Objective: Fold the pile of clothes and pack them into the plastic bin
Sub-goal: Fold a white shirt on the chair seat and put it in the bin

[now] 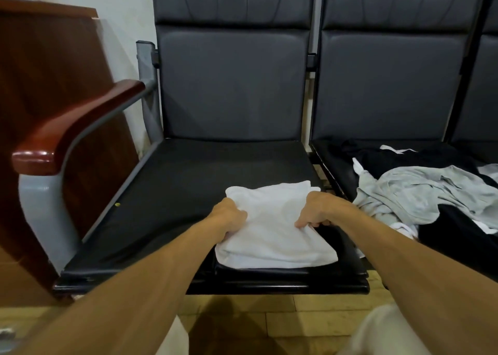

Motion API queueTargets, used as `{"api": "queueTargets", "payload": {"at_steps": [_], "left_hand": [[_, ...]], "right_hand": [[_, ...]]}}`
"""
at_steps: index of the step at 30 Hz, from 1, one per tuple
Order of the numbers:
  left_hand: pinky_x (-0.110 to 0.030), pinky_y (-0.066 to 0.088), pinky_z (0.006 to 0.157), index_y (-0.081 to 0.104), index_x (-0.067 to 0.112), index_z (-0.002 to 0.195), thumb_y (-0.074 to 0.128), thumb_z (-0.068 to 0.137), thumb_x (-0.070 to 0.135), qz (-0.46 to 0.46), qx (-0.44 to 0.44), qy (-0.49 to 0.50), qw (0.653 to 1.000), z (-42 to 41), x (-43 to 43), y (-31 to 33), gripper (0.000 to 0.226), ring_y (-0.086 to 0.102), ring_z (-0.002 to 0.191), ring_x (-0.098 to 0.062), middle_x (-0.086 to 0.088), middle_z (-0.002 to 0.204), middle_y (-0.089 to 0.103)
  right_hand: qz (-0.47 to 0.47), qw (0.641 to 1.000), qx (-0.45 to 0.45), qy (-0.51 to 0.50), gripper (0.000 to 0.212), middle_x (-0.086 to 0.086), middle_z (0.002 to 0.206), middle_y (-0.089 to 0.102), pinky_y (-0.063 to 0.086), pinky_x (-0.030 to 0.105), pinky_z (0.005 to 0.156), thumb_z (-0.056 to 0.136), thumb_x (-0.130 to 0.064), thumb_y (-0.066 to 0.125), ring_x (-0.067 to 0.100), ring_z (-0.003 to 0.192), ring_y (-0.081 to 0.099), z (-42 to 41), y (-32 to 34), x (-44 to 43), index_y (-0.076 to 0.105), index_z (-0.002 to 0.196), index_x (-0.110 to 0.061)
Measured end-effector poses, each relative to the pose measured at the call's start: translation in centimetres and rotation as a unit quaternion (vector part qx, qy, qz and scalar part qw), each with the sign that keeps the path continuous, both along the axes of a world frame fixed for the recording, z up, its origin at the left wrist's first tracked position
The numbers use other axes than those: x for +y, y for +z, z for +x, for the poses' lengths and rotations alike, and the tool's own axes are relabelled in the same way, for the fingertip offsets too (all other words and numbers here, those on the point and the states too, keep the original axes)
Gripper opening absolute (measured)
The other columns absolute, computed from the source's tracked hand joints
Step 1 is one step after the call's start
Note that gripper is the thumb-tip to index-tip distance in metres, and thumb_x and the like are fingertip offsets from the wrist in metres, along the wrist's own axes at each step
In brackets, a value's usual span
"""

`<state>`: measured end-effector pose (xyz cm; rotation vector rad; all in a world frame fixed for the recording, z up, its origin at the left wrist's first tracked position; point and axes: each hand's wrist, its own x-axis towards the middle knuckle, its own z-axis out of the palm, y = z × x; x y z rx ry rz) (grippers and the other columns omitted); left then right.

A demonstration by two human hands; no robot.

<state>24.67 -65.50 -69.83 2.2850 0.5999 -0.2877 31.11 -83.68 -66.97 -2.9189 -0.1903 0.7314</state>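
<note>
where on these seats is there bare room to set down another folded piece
The left seat is bare beside the folded white garment, toward the wooden armrest, and behind it to the backrest. The right seat is crowded with the unfolded pile. The left hand and right hand grip that garment.

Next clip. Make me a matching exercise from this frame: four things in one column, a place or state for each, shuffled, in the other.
1. folded white cloth garment
2. crumpled grey cloth garment
3. glossy red-brown wooden armrest
4. dark grey padded backrest

A. loose on the right seat
B. upright behind the left seat
C. gripped by left hand and right hand
D. along the left seat's left side

Pairs: 1-C, 2-A, 3-D, 4-B.
</note>
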Motion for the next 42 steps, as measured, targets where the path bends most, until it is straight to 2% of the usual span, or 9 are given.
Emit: {"api": "queueTargets", "payload": {"at_steps": [4, 8, 11, 15, 17, 21, 32, 38, 42], "left_hand": [[-0.032, 0.04, 0.078, 0.02, 0.001, 0.143, 0.036, 0.101, 0.022, -0.087, -0.049, 0.066, 0.993, -0.2, -0.5, 0.9, 0.049, 0.048, 0.094, -0.023, -0.008, 0.112, 0.047], [-0.03, 0.045, 0.08, 0.003, 0.005, 0.148, 0.036, 0.1, 0.011, -0.152, -0.106, 0.064, 0.98, -1.5, 0.7, 1.8, 0.059, 0.052, 0.107, -0.024, -0.009, 0.125, 0.048], [-0.038, 0.051, 0.073, 0.021, 0.028, 0.141, 0.038, 0.093, -0.002, -0.188, -0.183, 0.058, 0.963, -3.1, 2.6, 3.7, 0.06, 0.054, 0.086, -0.02, -0.006, 0.099, 0.051], [-0.039, 0.046, 0.098, 0.049, 0.034, 0.134, 0.032, 0.09, -0.005, -0.133, -0.239, 0.018, 0.962, -6.8, 6.7, 6.9, 0.061, 0.048, 0.115, -0.022, -0.002, 0.14, 0.043], [-0.037, 0.043, 0.104, 0.052, 0.032, 0.134, 0.032, 0.092, -0.004, -0.104, -0.246, 0.029, 0.963, -9.2, 9.5, 8.1, 0.059, 0.046, 0.123, -0.021, 0.001, 0.147, 0.04], [-0.022, 0.037, 0.094, 0.039, 0.03, 0.145, 0.038, 0.098, 0.002, -0.04, -0.255, 0.098, 0.961, -15.3, 15.6, 10.1, 0.055, 0.043, 0.117, -0.014, 0.001, 0.15, 0.035], [-0.039, 0.04, 0.106, 0.017, 0.035, 0.152, 0.049, 0.098, 0.01, -0.054, -0.179, 0.264, 0.946, -38.2, 27.0, 6.0, 0.067, 0.038, 0.131, -0.018, 0.007, 0.15, 0.028], [-0.022, 0.052, 0.08, 0.013, 0.035, 0.153, 0.052, 0.096, 0.005, -0.097, -0.171, 0.364, 0.911, -50.8, 27.6, -1.8, 0.075, 0.046, 0.12, -0.011, 0.008, 0.148, 0.031], [-0.034, 0.053, 0.091, 0.01, 0.037, 0.153, 0.058, 0.094, 0.011, -0.089, -0.138, 0.433, 0.886, -57.2, 25.8, -6.0, 0.081, 0.046, 0.124, -0.016, 0.009, 0.148, 0.031]], "right_hand": [[0.105, 0.994, 0.001, -0.021, 0.022, 0.007, 0.1, 0.058, 0.047, 0.029, 0.066, 0.092, -0.03, 0.053, 0.022, 0.087, 0.057, 0.0, -0.3, 0.5, 0.056, 0.097, -0.009], [0.266, 0.962, -0.015, -0.066, 0.046, 0.005, 0.139, 0.046, 0.037, 0.029, 0.092, 0.102, -0.03, 0.037, 0.021, 0.115, 0.048, -0.9, 0.5, 2.0, 0.039, 0.142, -0.008], [0.34, 0.938, -0.046, -0.056, 0.04, 0.005, 0.136, 0.05, 0.04, 0.033, 0.098, 0.103, -0.03, 0.038, 0.019, 0.114, 0.051, -1.7, 1.2, 3.5, 0.045, 0.136, -0.01], [0.416, 0.909, -0.019, -0.011, 0.018, 0.003, 0.115, 0.063, 0.049, 0.046, 0.096, 0.097, -0.027, 0.049, 0.022, 0.103, 0.062, -3.9, 2.9, 7.1, 0.058, 0.11, -0.019], [0.453, 0.89, 0.016, 0.039, 0.024, -0.002, 0.118, 0.063, 0.05, 0.045, 0.095, 0.094, -0.026, 0.056, 0.02, 0.104, 0.063, -5.5, 4.0, 9.4, 0.057, 0.118, -0.025], [0.454, 0.876, -0.005, 0.163, 0.056, -0.008, 0.146, 0.043, 0.043, 0.035, 0.102, 0.097, -0.024, 0.053, 0.017, 0.126, 0.049, -9.6, 6.1, 16.5, 0.033, 0.147, -0.035], [0.347, 0.851, -0.029, 0.392, 0.047, -0.001, 0.143, 0.046, 0.036, 0.029, 0.092, 0.102, -0.023, 0.043, 0.019, 0.12, 0.048, -25.1, 3.5, 36.7, 0.033, 0.148, -0.025], [0.334, 0.807, 0.063, 0.483, 0.046, 0.001, 0.141, 0.049, 0.036, 0.033, 0.096, 0.1, -0.014, 0.042, 0.026, 0.128, 0.045, -34.2, -3.6, 41.3, 0.041, 0.144, -0.028], [0.346, 0.782, 0.139, 0.499, 0.05, 0.003, 0.151, 0.039, 0.035, 0.035, 0.104, 0.101, -0.01, 0.042, 0.027, 0.136, 0.037, -40.2, -8.0, 42.6, 0.035, 0.148, -0.025]]}}
